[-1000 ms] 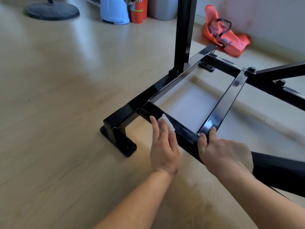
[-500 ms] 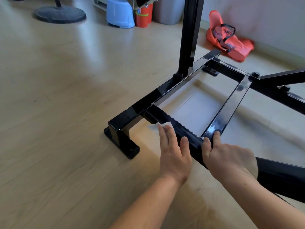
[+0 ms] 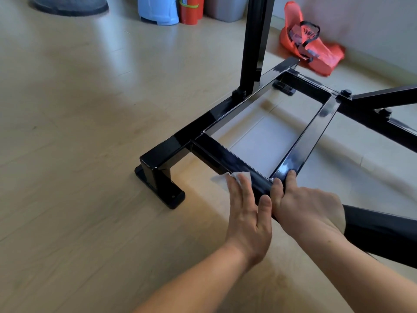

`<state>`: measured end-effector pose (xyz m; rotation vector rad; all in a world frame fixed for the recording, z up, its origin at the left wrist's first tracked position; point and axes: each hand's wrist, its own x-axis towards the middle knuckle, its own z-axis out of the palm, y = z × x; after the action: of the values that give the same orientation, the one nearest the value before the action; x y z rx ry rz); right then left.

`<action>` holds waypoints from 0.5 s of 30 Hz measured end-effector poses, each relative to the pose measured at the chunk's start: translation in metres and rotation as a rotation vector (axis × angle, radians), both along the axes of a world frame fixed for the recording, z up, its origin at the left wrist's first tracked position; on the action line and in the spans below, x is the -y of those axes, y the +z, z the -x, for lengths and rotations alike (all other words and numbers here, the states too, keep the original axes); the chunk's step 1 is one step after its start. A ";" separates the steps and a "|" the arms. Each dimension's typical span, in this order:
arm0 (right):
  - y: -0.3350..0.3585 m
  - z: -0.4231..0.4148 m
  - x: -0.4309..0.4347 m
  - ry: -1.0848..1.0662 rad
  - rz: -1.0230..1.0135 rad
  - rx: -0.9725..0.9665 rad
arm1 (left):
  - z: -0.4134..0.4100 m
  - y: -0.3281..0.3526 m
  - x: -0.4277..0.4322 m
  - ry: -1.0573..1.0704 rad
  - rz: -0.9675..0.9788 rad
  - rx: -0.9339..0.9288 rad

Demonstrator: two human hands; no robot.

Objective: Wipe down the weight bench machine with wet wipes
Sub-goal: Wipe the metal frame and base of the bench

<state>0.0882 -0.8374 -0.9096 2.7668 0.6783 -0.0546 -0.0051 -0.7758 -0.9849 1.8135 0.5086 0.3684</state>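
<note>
Black steel crossbar, nearest member of the weight bench base: my left hand, fingers flat, presses the wet wipe against its near face for full contact. My right hand grips the same bar just to the right, probably to brace my reach.

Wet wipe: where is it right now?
Head view, lower centre: the wet wipe lies under the fingers of the left hand, pressed on the near crossbar of the frame, just left of the right hand holding that bar.
</note>
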 end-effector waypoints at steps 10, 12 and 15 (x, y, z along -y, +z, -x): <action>0.006 0.002 -0.002 -0.038 0.013 -0.031 | -0.038 0.014 -0.024 0.262 0.105 -0.040; 0.008 -0.002 -0.001 -0.041 0.014 -0.060 | -0.018 0.021 0.034 0.118 0.155 0.113; 0.016 -0.008 -0.002 -0.092 -0.085 -0.180 | 0.004 0.018 0.060 0.036 0.474 0.168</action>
<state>0.0966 -0.8356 -0.8936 2.8983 0.6084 -0.3046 -0.0094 -0.8354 -0.9673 1.3054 0.4646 0.3841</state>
